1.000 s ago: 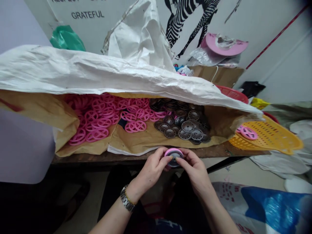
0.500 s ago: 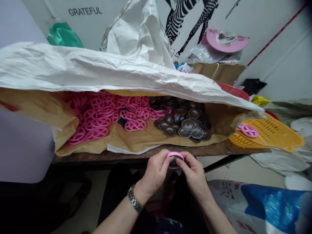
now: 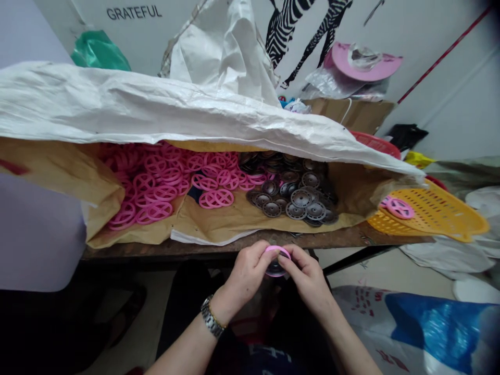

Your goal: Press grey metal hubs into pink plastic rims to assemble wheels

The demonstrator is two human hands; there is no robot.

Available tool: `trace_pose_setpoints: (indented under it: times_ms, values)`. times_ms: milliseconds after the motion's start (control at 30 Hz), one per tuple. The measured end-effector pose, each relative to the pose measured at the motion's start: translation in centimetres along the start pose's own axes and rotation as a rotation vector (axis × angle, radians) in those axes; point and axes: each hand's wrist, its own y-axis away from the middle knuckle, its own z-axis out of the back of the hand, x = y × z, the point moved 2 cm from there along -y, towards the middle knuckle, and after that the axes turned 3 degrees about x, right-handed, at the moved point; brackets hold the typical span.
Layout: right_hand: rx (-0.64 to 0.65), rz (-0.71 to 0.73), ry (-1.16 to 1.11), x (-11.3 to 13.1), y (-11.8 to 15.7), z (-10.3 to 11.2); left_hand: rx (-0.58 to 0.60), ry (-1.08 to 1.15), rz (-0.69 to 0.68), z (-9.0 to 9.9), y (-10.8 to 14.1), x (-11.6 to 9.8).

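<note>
Pink plastic ring with dark grey disc inside (image 3: 276, 260): pinched between your left hand (image 3: 245, 275) and right hand (image 3: 308, 277), just below front edge of brown wooden table (image 3: 156, 251). Fingertips of both hands pressed on rim, thumbs on top. Judged step: seating disc into ring. Next move calls for even pressure round rim. Supply on table: pile of pink spoked plastic wheels (image 3: 156, 179), pile of dark grey discs (image 3: 297, 195). Finished piece (image 3: 394, 207) lies on yellow perforated plastic basket (image 3: 441, 216).

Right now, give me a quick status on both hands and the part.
Left hand and right hand both pinch the pink ring over a dark disc, below the table edge. Nothing between hands and the piles.
</note>
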Motion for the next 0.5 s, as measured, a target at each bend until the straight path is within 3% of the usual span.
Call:
trace_pose_setpoints:
  times_ms: [133,200,400,500]
  values:
    - [-0.021,-0.039,-0.064,-0.5,0.5,1.3,0.242,0.103,0.013,-0.2,0.2,-0.6]
    - [-0.046,-0.053,-0.075,-0.6,0.8,1.9,0.302,0.093,0.001,-0.5,0.3,-0.9]
    - [-0.203,-0.003,0.027,1.4,1.9,3.0,0.209,-0.074,-0.159,-1.3,-0.2,-1.9]
    - [-0.467,0.110,0.221,3.1,2.2,6.1,0.091,-0.232,-0.232,0.5,-2.2,-2.4]
